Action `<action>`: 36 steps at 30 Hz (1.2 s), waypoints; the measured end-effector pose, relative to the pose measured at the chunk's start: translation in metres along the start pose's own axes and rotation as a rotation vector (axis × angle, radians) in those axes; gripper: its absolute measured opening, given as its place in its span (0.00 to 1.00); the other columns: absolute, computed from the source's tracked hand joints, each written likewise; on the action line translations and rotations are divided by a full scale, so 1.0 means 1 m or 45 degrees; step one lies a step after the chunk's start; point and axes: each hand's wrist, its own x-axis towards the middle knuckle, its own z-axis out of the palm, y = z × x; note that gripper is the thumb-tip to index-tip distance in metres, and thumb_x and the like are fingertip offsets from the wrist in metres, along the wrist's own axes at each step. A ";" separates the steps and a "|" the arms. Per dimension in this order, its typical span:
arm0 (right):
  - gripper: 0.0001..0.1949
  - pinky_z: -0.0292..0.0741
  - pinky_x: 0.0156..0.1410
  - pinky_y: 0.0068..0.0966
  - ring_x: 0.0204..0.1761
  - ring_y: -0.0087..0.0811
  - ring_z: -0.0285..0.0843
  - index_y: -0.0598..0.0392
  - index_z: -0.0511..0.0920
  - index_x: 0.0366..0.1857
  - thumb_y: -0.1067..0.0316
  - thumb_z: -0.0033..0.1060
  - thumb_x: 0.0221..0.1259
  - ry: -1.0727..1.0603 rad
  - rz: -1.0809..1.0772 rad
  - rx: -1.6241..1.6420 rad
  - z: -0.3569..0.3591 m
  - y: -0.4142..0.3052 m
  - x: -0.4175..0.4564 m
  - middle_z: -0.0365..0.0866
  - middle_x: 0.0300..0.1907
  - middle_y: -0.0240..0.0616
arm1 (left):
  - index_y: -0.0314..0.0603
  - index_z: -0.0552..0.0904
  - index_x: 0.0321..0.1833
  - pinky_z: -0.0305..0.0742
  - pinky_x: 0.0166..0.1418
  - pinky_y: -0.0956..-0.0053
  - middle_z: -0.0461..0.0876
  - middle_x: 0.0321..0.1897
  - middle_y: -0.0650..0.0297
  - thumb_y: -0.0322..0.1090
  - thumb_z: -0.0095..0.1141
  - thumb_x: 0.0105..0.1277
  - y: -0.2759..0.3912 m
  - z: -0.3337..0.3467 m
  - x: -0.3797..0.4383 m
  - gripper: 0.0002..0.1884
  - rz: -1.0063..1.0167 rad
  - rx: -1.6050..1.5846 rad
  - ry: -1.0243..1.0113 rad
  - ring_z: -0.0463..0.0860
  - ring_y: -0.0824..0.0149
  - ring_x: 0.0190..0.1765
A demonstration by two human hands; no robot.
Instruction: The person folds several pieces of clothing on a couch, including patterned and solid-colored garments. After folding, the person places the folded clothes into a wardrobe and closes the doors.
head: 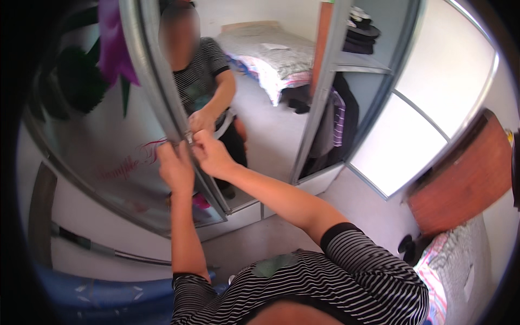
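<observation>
Two wardrobe sliding doors meet before me: a printed glass panel point(122, 150) with a purple flower and red lettering, and a mirror door point(272, 134). My left hand point(176, 168) has its fingers bent at the metal door frame point(162, 85) between them, seeming to grip its edge. A small shiny metal fitting point(188, 136) sits at that frame. My right hand point(213, 156) pinches at it from the mirror side, its fingertips partly hidden. What lies between the fingers is too small and blurred to name.
At the right stands open wardrobe shelving with folded dark clothes point(361, 34) and hanging garments point(337, 118). Farther right are a bright white panel point(422, 134), a reddish-brown wooden board point(463, 178) and a bed point(467, 260). A metal pole point(122, 255) lies low at left, above blue fabric point(109, 296).
</observation>
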 end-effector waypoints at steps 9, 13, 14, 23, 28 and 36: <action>0.11 0.75 0.40 0.28 0.33 0.38 0.80 0.57 0.68 0.41 0.76 0.58 0.57 -0.070 0.088 0.195 -0.002 0.006 0.002 0.77 0.30 0.45 | 0.37 0.71 0.44 0.70 0.34 0.53 0.72 0.37 0.50 0.40 0.56 0.65 -0.005 0.008 -0.001 0.15 -0.045 0.091 -0.004 0.75 0.42 0.36; 0.06 0.73 0.39 0.22 0.31 0.24 0.72 0.60 0.69 0.36 0.75 0.57 0.60 -0.083 0.028 0.033 -0.005 0.004 0.004 0.74 0.29 0.39 | 0.36 0.69 0.44 0.70 0.33 0.51 0.70 0.39 0.47 0.40 0.55 0.65 -0.002 0.009 0.000 0.15 -0.033 0.151 -0.035 0.75 0.39 0.35; 0.06 0.72 0.36 0.22 0.28 0.24 0.71 0.59 0.70 0.34 0.74 0.57 0.60 -0.085 0.028 0.009 -0.004 0.004 0.001 0.73 0.26 0.39 | 0.36 0.70 0.45 0.71 0.34 0.51 0.70 0.39 0.47 0.40 0.55 0.65 -0.004 0.009 -0.004 0.15 -0.039 0.183 -0.051 0.75 0.39 0.35; 0.10 0.74 0.42 0.28 0.38 0.38 0.77 0.61 0.72 0.41 0.77 0.58 0.56 -0.019 -0.200 -0.211 -0.021 -0.015 -0.012 0.74 0.38 0.46 | 0.38 0.71 0.45 0.73 0.34 0.53 0.70 0.42 0.50 0.45 0.52 0.66 -0.003 0.013 0.001 0.16 -0.106 0.295 -0.015 0.79 0.45 0.38; 0.11 0.71 0.53 0.36 0.48 0.47 0.72 0.60 0.72 0.41 0.73 0.59 0.54 0.001 -0.188 -0.362 -0.097 -0.011 -0.048 0.73 0.42 0.47 | 0.33 0.71 0.50 0.69 0.48 0.55 0.71 0.44 0.47 0.37 0.50 0.67 -0.016 0.019 -0.005 0.15 -0.036 0.287 -0.010 0.72 0.45 0.49; 0.11 0.70 0.54 0.36 0.47 0.48 0.72 0.59 0.74 0.39 0.77 0.57 0.50 0.616 -0.168 -1.023 -0.351 0.012 -0.112 0.74 0.42 0.48 | 0.28 0.70 0.53 0.68 0.52 0.57 0.71 0.44 0.44 0.38 0.48 0.71 -0.024 0.039 -0.008 0.17 0.090 0.242 0.167 0.71 0.43 0.48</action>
